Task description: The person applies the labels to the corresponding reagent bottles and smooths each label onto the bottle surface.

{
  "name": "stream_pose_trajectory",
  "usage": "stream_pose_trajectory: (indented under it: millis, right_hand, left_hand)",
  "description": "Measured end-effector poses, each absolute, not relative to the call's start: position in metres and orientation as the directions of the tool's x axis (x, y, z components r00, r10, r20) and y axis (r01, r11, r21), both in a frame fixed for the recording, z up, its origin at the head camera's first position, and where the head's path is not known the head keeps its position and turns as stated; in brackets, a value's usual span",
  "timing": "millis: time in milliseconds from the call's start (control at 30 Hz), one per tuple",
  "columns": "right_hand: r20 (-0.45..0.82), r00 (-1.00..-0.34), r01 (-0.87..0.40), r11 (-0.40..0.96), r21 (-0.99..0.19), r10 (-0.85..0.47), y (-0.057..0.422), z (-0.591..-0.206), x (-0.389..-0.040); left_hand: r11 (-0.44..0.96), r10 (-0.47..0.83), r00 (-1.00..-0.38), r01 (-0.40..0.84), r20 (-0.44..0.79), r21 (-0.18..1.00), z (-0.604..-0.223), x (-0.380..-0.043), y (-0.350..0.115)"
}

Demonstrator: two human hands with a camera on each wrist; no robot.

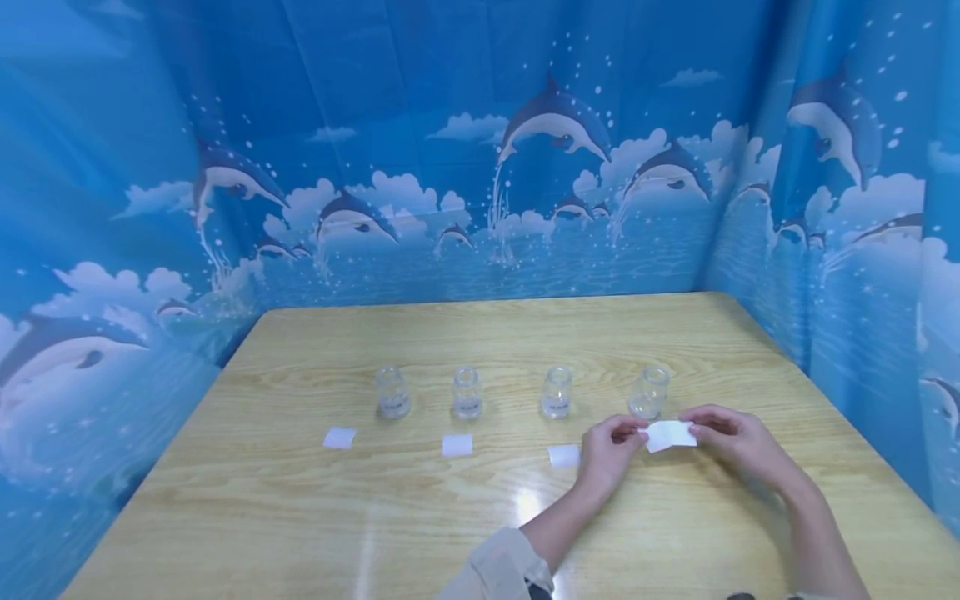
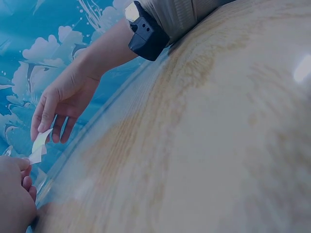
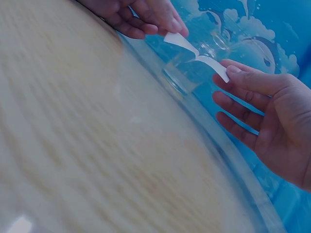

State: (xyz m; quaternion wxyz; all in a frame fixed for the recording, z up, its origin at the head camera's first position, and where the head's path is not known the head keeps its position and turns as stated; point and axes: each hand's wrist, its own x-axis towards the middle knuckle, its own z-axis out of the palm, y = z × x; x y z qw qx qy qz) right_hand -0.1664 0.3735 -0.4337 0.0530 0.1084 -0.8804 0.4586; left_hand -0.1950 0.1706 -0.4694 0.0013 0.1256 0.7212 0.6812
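A small white slip of paper (image 1: 669, 435) is stretched between both hands above the right part of the table. My left hand (image 1: 606, 450) pinches its left end between thumb and fingers. At the other end, my right hand (image 1: 738, 437) pinches it between thumb and index finger, the remaining fingers spread loosely in the right wrist view. A crease dips across the middle of the paper (image 3: 197, 57). Just behind it stands a clear glass jar (image 1: 648, 392), rightmost in a row. Another white slip (image 1: 564, 455) lies flat beside my left hand.
Three more clear glass jars, the left one (image 1: 393, 393), the middle one (image 1: 467, 393) and the right one (image 1: 557, 393), continue the row leftward. Two white slips, one left (image 1: 340, 437) and one nearer (image 1: 457, 444), lie before them. A blue dolphin curtain (image 1: 480, 167) surrounds the wooden table (image 1: 300, 525).
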Motion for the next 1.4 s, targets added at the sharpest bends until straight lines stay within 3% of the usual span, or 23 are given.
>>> stream_pose_trajectory:
  millis: [333, 667, 867, 1400]
  right_hand:
    - [0.116, -0.993, -0.094, 0.624, -0.776, -0.005, 0.396, -0.431, -0.161]
    - [0.144, -0.989, -0.129, 0.588, -0.798, -0.021, 0.386, -0.434, -0.165]
    - [0.13, -0.991, -0.115, 0.593, -0.797, -0.018, 0.386, -0.435, -0.166]
    - [0.147, -0.988, -0.144, 0.581, -0.801, -0.042, 0.383, -0.434, -0.166]
  left_hand:
    - [0.145, 0.257, -0.949, 0.227, 0.185, 0.963, -0.469, -0.193, 0.171]
    - [0.399, 0.37, -0.879, 0.443, 0.302, 0.802, -0.475, -0.193, 0.171]
    - [0.495, 0.383, -0.854, 0.511, 0.351, 0.703, -0.473, -0.192, 0.173]
    - [0.478, 0.335, -0.874, 0.479, 0.351, 0.736, -0.471, -0.19, 0.171]
